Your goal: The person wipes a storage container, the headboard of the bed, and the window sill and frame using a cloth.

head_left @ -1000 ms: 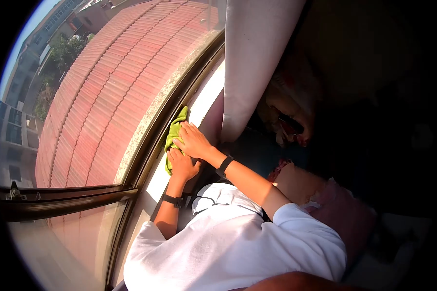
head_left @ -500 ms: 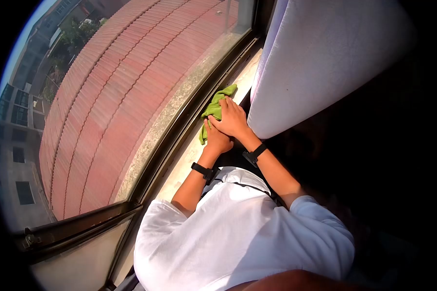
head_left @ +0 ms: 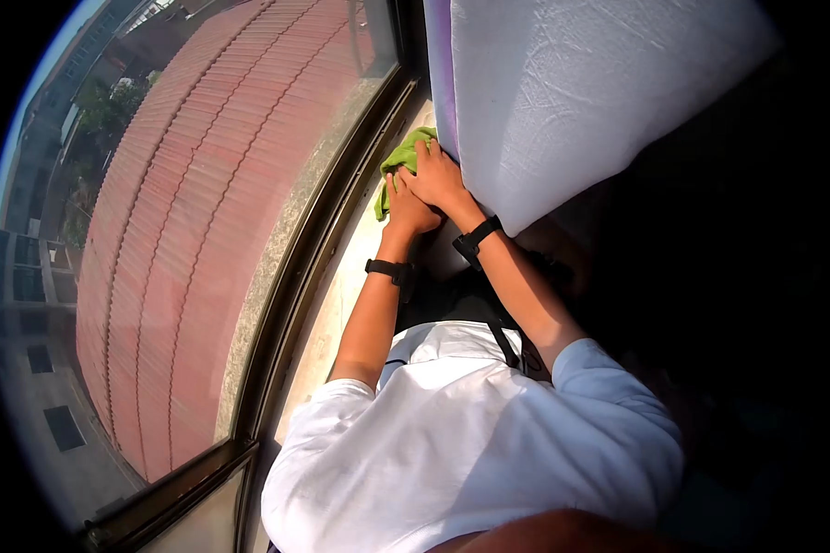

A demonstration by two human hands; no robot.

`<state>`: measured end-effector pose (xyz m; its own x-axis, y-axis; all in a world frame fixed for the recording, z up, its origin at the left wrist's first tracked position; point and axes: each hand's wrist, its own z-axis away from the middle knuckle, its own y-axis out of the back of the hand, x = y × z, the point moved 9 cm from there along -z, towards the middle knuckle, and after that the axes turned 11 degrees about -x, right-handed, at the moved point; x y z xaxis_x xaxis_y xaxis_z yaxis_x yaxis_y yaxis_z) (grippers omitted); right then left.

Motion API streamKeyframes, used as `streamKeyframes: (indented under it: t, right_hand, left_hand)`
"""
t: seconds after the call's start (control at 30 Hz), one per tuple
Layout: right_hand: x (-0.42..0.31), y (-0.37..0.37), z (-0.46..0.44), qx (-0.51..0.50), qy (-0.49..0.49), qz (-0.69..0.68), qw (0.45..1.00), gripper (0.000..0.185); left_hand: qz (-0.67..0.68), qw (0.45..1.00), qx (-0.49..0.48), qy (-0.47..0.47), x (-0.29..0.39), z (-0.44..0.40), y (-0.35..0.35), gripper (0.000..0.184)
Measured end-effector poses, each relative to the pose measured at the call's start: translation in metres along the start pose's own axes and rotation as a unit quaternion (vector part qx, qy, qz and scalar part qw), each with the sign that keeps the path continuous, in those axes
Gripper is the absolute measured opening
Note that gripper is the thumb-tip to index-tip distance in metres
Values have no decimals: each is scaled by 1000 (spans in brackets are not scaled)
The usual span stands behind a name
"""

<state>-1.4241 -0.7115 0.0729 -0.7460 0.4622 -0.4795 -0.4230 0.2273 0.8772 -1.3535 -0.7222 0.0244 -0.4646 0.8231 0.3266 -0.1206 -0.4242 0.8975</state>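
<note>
A crumpled green cloth (head_left: pixel 397 158) lies on the pale window sill (head_left: pixel 337 247), close to the window frame. My right hand (head_left: pixel 439 175) is on top of it, fingers curled over the cloth and gripping it. Just nearer to me, my left hand (head_left: pixel 411 210) holds the cloth's lower end, its fingers partly under those of my right hand. The two hands touch each other. Black bands (head_left: pixel 478 238) sit on both wrists. Part of the cloth is hidden beneath the fingers.
A pale curtain (head_left: pixel 563 101) hangs right beside my right hand. Along the left runs the dark window frame (head_left: pixel 295 249), with glass beyond it and a red ribbed roof (head_left: pixel 194 212) outside. The area at the right is too dark to make out.
Both hands and the green cloth have moved farther along the sill, away from me, with the arms stretched out more. The camera view has shifted too.
</note>
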Motion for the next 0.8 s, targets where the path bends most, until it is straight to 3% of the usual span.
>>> streamKeyframes:
  t: [0.07,0.1,0.27,0.3,0.33,0.4,0.53,0.6,0.8]
  right_hand:
    - [10,-3,-10,34,24,-5,999,66]
    - [16,-3,-15,-12,5,-51,999,69]
    - [29,-10,-33,-24,48,-72,996,70]
    - [32,-9,-32,-23,51,-87,995,70]
    - [33,-5,-35,-16,55,-105,993,69]
    - [31,6,-33,16,91,-123,988,66]
    - [42,9,-34,-24,102,-221,970,60]
    - [44,8,-38,-23,119,-246,962,59]
    - [29,28,-17,-4,160,-269,950,57]
  left_hand:
    - [3,1000,-3,21,0,-13,3,86]
    - [-10,1000,0,28,1,-19,3,87]
    - [-65,995,55,51,-8,-39,-1,84]
    - [-56,994,73,51,-3,-30,2,70]
    - [-54,994,78,60,-2,-27,3,70]
    - [-106,975,193,35,11,-12,17,55]
    - [-43,964,260,32,32,-1,26,45]
    - [-48,929,366,-7,41,0,44,27]
    - [-26,919,393,-5,46,22,36,27]
